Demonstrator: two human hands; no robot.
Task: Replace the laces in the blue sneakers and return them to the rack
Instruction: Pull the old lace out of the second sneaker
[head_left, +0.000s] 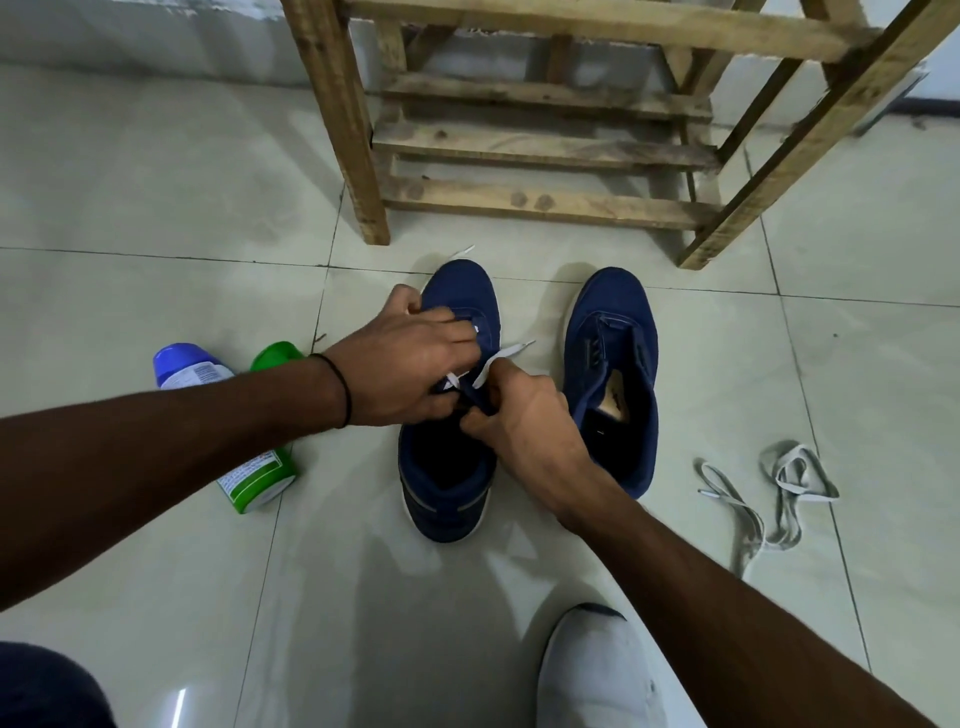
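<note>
Two blue sneakers stand side by side on the tiled floor, toes pointing at the wooden rack (540, 150). The left sneaker (452, 467) has a white lace (501, 358) partly threaded through its eyelets. My left hand (400, 364) pinches the lace over the shoe's tongue area. My right hand (524, 421) grips the other lace end and the shoe's edge beside it. The right sneaker (615, 364) has no lace in it. A loose grey-white lace (779, 499) lies on the floor to its right.
Two bottles lie on the floor under my left forearm: one with a blue cap (184, 366) and one green (257, 483). A white shoe (597, 670) is near the bottom edge. The rack's legs stand just beyond the sneakers.
</note>
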